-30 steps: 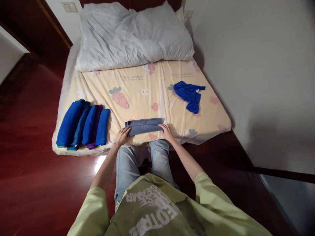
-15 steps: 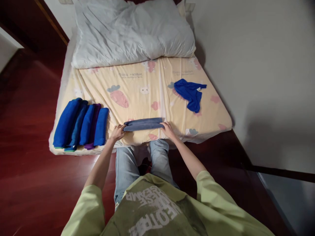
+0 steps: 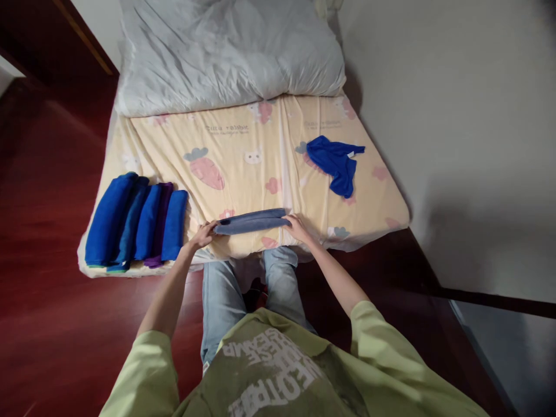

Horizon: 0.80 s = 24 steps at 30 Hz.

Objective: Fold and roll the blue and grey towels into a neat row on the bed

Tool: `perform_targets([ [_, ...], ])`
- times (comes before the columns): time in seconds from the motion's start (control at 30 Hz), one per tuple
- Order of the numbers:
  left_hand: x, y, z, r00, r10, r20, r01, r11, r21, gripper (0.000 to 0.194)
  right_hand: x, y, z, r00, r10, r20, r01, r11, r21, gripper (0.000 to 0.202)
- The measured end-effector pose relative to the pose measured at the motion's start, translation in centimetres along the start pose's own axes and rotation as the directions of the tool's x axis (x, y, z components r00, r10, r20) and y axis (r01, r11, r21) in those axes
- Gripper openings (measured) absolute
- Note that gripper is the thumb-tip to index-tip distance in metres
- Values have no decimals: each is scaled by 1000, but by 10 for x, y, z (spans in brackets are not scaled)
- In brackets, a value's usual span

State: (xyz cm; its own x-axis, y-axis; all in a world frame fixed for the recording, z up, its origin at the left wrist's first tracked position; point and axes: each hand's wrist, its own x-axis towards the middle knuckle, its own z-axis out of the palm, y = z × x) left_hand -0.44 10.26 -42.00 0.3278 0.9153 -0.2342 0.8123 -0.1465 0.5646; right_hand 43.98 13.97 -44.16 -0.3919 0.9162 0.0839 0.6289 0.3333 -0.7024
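Note:
A grey-blue towel [image 3: 252, 222], folded into a long narrow strip, lies across the front of the bed between my hands. My left hand [image 3: 203, 234] grips its left end, and my right hand [image 3: 296, 228] grips its right end with the fingers closed over the edge. Left of my left hand, a row of rolled or folded towels, several blue [image 3: 174, 226] and one purple [image 3: 158, 226], sits side by side. A crumpled blue cloth [image 3: 334, 164] with a small white tag rests on the right part of the bed.
The bed [image 3: 243, 145] has a yellow sheet printed with carrots and rabbits. A bulky grey-white quilt [image 3: 230, 58] covers its far end. A pale wall [image 3: 456, 116] runs along the right, and dark red flooring [image 3: 39, 231] lies to the left.
My left hand has shifted slightly left and down with its end of the towel, so the strip now slants. The right hand stays nearly in place. The view has tilted a little.

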Motion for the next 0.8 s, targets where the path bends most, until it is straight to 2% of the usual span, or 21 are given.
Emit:
perform_targets([
  [0.13, -5, 7, 3, 1000, 26, 14, -27, 999, 30, 41, 3, 7, 3, 1000, -5, -17, 6, 1000, 13, 38],
  [0.23, -10, 10, 5, 998, 9, -56, -7, 999, 35, 40, 7, 12, 6, 999, 22, -26, -20, 997, 71, 32],
  [0.4, -1, 9, 4, 981, -115, -154, 122, 992, 39, 49, 21, 9, 5, 988, 148, -46, -140, 978, 153, 30],
  [0.6, 28, 8, -8, 939, -324, -113, 336, 936, 108, 49, 47, 0, 0, 968, 251, 9, -250, 957, 146, 29],
  [0.67, 34, 6, -11, 938, -328, -108, 342, 928, 148, 48, 53, 1, 1, 960, 277, 38, -280, 950, 136, 27],
  [0.8, 38, -2, -11, 959, -269, -89, 280, 944, 173, 45, 58, 5, 4, 940, 337, 53, -341, 936, 87, 26],
])
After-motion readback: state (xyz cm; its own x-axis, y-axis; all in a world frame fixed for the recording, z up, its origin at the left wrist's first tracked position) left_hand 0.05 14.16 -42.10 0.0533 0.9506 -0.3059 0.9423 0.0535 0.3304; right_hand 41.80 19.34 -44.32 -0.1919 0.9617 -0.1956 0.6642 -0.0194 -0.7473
